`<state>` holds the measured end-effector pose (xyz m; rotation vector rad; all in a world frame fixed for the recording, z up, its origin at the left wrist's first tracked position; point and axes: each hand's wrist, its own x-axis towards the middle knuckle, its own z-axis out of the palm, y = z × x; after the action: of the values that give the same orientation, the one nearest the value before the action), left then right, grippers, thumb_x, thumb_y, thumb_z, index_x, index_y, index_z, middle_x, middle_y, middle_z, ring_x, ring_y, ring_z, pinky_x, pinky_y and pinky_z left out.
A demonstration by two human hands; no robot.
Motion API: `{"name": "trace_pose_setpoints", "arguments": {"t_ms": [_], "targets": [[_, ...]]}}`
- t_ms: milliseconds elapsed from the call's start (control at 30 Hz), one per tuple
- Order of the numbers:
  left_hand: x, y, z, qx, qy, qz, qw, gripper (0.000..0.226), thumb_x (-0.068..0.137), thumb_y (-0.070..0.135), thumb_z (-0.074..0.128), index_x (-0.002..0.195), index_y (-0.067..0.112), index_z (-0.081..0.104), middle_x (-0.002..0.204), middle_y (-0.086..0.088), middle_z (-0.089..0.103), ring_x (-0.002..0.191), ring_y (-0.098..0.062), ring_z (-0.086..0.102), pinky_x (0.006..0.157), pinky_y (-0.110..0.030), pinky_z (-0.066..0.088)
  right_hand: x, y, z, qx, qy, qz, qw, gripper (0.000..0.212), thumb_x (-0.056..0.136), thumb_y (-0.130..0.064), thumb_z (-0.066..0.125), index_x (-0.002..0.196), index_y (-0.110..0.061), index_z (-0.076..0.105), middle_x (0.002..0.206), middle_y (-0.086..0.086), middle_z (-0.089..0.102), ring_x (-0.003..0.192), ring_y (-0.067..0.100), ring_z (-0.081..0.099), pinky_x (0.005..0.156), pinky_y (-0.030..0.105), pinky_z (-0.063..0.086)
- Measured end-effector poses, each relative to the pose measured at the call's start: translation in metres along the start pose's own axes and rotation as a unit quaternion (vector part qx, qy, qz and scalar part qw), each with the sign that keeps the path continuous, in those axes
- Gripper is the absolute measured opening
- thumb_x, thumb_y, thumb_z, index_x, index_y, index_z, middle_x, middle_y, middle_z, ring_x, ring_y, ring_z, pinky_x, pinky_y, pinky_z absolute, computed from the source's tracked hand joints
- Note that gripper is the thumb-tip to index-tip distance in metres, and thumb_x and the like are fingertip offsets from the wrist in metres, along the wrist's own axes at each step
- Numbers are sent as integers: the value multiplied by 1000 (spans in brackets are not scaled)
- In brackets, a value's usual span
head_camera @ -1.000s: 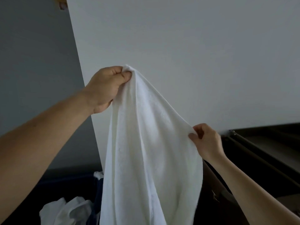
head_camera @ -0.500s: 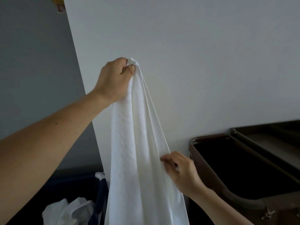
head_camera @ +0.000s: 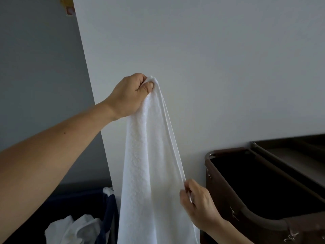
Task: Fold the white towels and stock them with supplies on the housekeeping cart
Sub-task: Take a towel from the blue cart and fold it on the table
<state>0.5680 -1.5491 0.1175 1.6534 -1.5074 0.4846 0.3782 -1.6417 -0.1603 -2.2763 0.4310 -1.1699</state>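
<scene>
A white towel [head_camera: 151,169] hangs straight down in front of the pale wall, its lower end running out of the frame. My left hand [head_camera: 131,95] is raised and grips the towel's top corner in a fist. My right hand [head_camera: 197,206] is lower, at the towel's right edge, and pinches that edge between thumb and fingers. The housekeeping cart [head_camera: 246,217] stands to the right, with a dark brown fabric bag on a curved metal frame, open at the top.
A dark blue bin [head_camera: 107,210] at the lower left holds crumpled white linen [head_camera: 70,229]. A grey wall panel [head_camera: 35,85] stands at the left, with a small yellow sticker [head_camera: 67,6] at the top. The cart's shelf edges [head_camera: 288,155] lie at the far right.
My right hand has slid down the towel's right edge, from beside the cart rim to lower and closer in. The towel now hangs narrower. My left hand has stayed high.
</scene>
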Motion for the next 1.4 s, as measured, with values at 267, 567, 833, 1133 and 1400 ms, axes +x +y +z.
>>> {"name": "trace_pose_setpoints", "arguments": {"t_ms": [267,567,833,1133,1400], "targets": [[-1,-8,-5,-74,-70,-49,994,37,103,31,52,101,-5,62,85,-12,58,75,-21,51,70,-34,42,-16,25,-13,76,48,44,995,29,87,-13,64,65,-28,50,52,-11,45,46,3,36,47,16,30],[5,-12,-5,-173,-51,-138,974,18,98,24,60,96,12,73,97,-3,71,91,-16,66,88,-40,55,-22,26,-20,67,112,110,985,22,88,-17,70,76,-34,62,58,1,61,45,4,45,45,16,38],[7,-27,-1,-245,-32,-212,946,19,96,21,64,82,13,74,79,5,74,77,-10,70,84,-33,56,-26,27,-23,47,96,151,983,23,96,-24,62,100,-45,52,75,-13,70,59,6,61,50,12,43],[-2,-61,-7,-158,126,-221,954,25,85,23,66,101,39,56,86,12,58,67,11,59,65,-20,45,-25,26,-37,8,82,128,988,23,101,-30,52,78,-34,55,71,-10,66,72,3,63,55,17,44],[-22,-81,-17,-107,188,-261,941,32,79,21,60,72,51,53,71,4,52,51,-10,45,44,-25,36,9,26,-64,-2,94,60,994,24,93,-34,66,71,-35,56,66,-21,61,56,2,57,46,7,36]]}}
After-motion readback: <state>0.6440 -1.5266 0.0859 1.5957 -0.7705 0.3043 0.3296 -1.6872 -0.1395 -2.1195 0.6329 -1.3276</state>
